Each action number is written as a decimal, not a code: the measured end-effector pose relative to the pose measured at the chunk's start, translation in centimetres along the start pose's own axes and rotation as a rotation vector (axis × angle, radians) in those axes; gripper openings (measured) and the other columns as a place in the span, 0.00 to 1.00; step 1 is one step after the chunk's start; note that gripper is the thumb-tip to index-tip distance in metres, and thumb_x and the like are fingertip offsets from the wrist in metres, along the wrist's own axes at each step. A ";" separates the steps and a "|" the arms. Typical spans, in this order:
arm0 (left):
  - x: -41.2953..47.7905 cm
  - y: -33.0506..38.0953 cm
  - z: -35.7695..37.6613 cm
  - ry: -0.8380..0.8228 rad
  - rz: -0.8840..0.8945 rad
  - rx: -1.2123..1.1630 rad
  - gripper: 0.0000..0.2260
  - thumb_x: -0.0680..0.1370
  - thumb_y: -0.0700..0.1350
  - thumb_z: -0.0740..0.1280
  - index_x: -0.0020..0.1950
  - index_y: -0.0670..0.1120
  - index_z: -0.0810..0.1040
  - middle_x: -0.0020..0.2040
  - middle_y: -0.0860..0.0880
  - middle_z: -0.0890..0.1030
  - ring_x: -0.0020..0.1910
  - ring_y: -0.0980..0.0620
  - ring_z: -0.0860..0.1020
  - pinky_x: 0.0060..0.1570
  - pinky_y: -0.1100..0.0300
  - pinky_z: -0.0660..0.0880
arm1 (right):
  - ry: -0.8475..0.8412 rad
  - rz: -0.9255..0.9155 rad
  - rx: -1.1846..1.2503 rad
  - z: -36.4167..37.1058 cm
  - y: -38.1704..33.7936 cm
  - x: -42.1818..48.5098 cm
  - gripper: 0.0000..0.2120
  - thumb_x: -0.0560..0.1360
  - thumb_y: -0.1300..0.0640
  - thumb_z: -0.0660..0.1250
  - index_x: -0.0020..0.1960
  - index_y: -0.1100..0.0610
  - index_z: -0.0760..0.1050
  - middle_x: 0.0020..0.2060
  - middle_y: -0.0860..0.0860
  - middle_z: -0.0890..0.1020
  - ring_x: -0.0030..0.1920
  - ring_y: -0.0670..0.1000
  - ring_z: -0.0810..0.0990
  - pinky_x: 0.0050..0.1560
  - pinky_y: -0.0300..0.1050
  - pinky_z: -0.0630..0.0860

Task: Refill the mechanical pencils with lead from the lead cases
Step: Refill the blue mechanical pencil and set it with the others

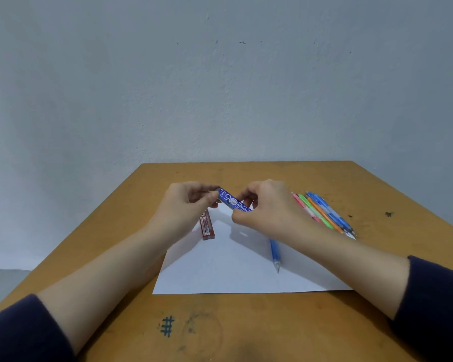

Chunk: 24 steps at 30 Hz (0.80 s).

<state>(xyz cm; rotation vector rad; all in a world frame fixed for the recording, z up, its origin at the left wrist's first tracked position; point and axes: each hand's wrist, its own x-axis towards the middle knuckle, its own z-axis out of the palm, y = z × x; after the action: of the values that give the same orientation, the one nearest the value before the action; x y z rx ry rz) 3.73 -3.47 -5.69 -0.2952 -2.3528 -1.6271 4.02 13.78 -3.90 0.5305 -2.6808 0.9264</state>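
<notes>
On the wooden counter [246, 322], past an inked hash mark [167, 326], lies a white sheet of paper [233, 270] with a blue mechanical pencil [274, 253] resting on it, tip toward the person. Farther in, a red lead case [207, 227] lies at the sheet's left edge. Above it, held off the paper, is the blue lead case [232, 201]. The left grip [183, 205] pinches its upper end, while the right grip [267, 205] is clamped round its body. The case looks light, stiff and slick, and the leads inside are probably brittle, so hold the flat sides firmly and work only the end cap. Beyond, to the right, a bunch of coloured pencils [324, 214] lies on the counter.
</notes>
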 end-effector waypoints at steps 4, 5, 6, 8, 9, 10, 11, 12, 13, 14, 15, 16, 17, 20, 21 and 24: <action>-0.1 1.0 -0.6 -0.071 -0.018 -0.090 0.08 0.77 0.36 0.66 0.54 0.44 0.79 0.41 0.49 0.84 0.36 0.58 0.82 0.43 0.64 0.78 | -0.001 -0.057 0.047 -0.1 0.1 0.0 0.09 0.68 0.57 0.70 0.49 0.53 0.81 0.31 0.43 0.76 0.29 0.43 0.71 0.28 0.33 0.67; -0.1 1.1 -0.8 -0.091 -0.018 -0.102 0.08 0.77 0.35 0.66 0.54 0.44 0.79 0.41 0.48 0.84 0.37 0.57 0.82 0.45 0.63 0.78 | -0.003 -0.079 0.056 -0.1 0.1 0.0 0.10 0.69 0.58 0.70 0.50 0.52 0.81 0.30 0.42 0.75 0.29 0.42 0.71 0.28 0.32 0.67; -0.1 1.3 -0.9 -0.096 -0.013 -0.111 0.08 0.77 0.35 0.67 0.53 0.44 0.79 0.41 0.48 0.84 0.37 0.56 0.83 0.44 0.63 0.78 | -0.003 -0.104 0.058 -0.1 0.1 0.0 0.11 0.69 0.59 0.70 0.51 0.52 0.81 0.29 0.41 0.75 0.29 0.41 0.71 0.29 0.31 0.67; -0.1 1.4 -1.1 -0.065 0.006 -0.117 0.08 0.76 0.33 0.67 0.51 0.44 0.80 0.38 0.50 0.84 0.36 0.56 0.83 0.40 0.67 0.78 | 0.001 -0.143 0.053 -0.2 0.0 0.0 0.12 0.71 0.59 0.69 0.53 0.52 0.81 0.30 0.40 0.75 0.31 0.39 0.72 0.30 0.30 0.67; -0.1 1.4 -1.1 -0.047 0.014 -0.113 0.08 0.76 0.33 0.67 0.50 0.44 0.80 0.37 0.51 0.85 0.35 0.57 0.83 0.38 0.68 0.77 | 0.004 -0.156 0.052 -0.2 0.0 0.0 0.12 0.71 0.60 0.69 0.54 0.52 0.81 0.30 0.40 0.75 0.31 0.39 0.72 0.30 0.30 0.67; -0.2 1.5 -1.1 -0.038 0.021 -0.108 0.08 0.75 0.33 0.67 0.49 0.44 0.80 0.36 0.51 0.85 0.35 0.57 0.83 0.38 0.69 0.76 | 0.008 -0.166 0.052 -0.3 0.0 0.0 0.12 0.71 0.60 0.69 0.54 0.52 0.81 0.31 0.40 0.75 0.31 0.39 0.72 0.31 0.30 0.67; -0.2 1.6 -1.1 -0.033 0.027 -0.105 0.08 0.75 0.32 0.68 0.48 0.44 0.80 0.35 0.52 0.85 0.35 0.56 0.83 0.37 0.69 0.76 | 0.011 -0.173 0.051 -0.3 0.0 0.0 0.12 0.71 0.60 0.69 0.55 0.52 0.81 0.31 0.39 0.75 0.32 0.38 0.72 0.31 0.30 0.67; -0.2 1.6 -1.1 -0.021 0.032 -0.107 0.08 0.74 0.32 0.68 0.47 0.44 0.80 0.34 0.51 0.84 0.35 0.56 0.83 0.36 0.69 0.76 | 0.012 -0.176 0.046 -0.3 0.1 0.1 0.12 0.71 0.59 0.70 0.55 0.52 0.81 0.32 0.39 0.75 0.33 0.36 0.72 0.32 0.29 0.68; -0.3 1.6 -1.1 0.006 0.039 -0.118 0.07 0.74 0.31 0.69 0.46 0.43 0.80 0.33 0.51 0.84 0.34 0.55 0.83 0.36 0.69 0.76 | 0.013 -0.177 0.045 -0.3 0.1 0.1 0.12 0.71 0.59 0.70 0.55 0.53 0.81 0.33 0.40 0.76 0.34 0.35 0.73 0.32 0.29 0.68; -0.3 1.7 -1.1 0.037 0.045 -0.135 0.07 0.73 0.31 0.69 0.44 0.42 0.79 0.32 0.50 0.84 0.33 0.54 0.83 0.35 0.68 0.76 | 0.013 -0.175 0.051 -0.2 0.1 0.1 0.12 0.71 0.59 0.71 0.55 0.53 0.81 0.33 0.41 0.76 0.34 0.35 0.73 0.33 0.29 0.68; -0.3 1.7 -1.1 0.060 0.050 -0.153 0.06 0.73 0.31 0.70 0.44 0.41 0.79 0.32 0.49 0.84 0.32 0.54 0.83 0.34 0.67 0.76 | 0.015 -0.172 0.062 -0.1 0.2 0.1 0.12 0.71 0.58 0.71 0.55 0.53 0.81 0.34 0.42 0.77 0.33 0.36 0.73 0.33 0.29 0.68; -0.4 1.8 -1.2 0.070 0.055 -0.167 0.05 0.73 0.31 0.70 0.44 0.41 0.79 0.32 0.48 0.84 0.32 0.53 0.83 0.34 0.67 0.76 | 0.019 -0.170 0.076 -0.1 0.2 0.1 0.12 0.71 0.58 0.72 0.54 0.54 0.81 0.34 0.42 0.77 0.33 0.37 0.73 0.34 0.30 0.69; -0.4 1.8 -1.2 0.071 0.058 -0.178 0.05 0.73 0.31 0.70 0.44 0.41 0.80 0.33 0.48 0.84 0.33 0.52 0.83 0.34 0.66 0.77 | 0.023 -0.164 0.096 0.0 0.2 0.1 0.12 0.71 0.58 0.72 0.54 0.53 0.81 0.33 0.43 0.77 0.32 0.38 0.73 0.33 0.30 0.69; -0.4 2.0 -1.2 0.063 0.057 -0.215 0.07 0.74 0.31 0.68 0.46 0.42 0.80 0.35 0.48 0.85 0.35 0.53 0.84 0.37 0.66 0.79 | 0.014 -0.116 0.202 0.0 0.1 0.2 0.12 0.70 0.59 0.74 0.52 0.51 0.81 0.33 0.46 0.79 0.30 0.42 0.73 0.34 0.36 0.72; -0.5 2.0 -1.2 0.059 0.060 -0.226 0.08 0.74 0.31 0.68 0.47 0.43 0.80 0.35 0.49 0.85 0.35 0.53 0.84 0.38 0.65 0.79 | -0.008 -0.099 0.250 0.0 0.1 0.2 0.11 0.70 0.59 0.74 0.52 0.51 0.81 0.33 0.48 0.79 0.30 0.44 0.74 0.35 0.40 0.74; -0.6 2.0 -1.0 0.041 0.084 -0.232 0.10 0.74 0.30 0.67 0.48 0.44 0.81 0.36 0.49 0.85 0.36 0.53 0.83 0.40 0.65 0.79 | -0.097 -0.046 0.387 -0.1 -0.1 0.1 0.05 0.74 0.56 0.71 0.49 0.49 0.82 0.37 0.54 0.83 0.34 0.44 0.76 0.36 0.42 0.75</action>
<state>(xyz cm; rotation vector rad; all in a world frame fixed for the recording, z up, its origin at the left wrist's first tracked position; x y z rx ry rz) 4.99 -3.71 -3.79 -0.3962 -2.0938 -1.8484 4.01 13.75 -3.75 0.7284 -2.5650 1.4515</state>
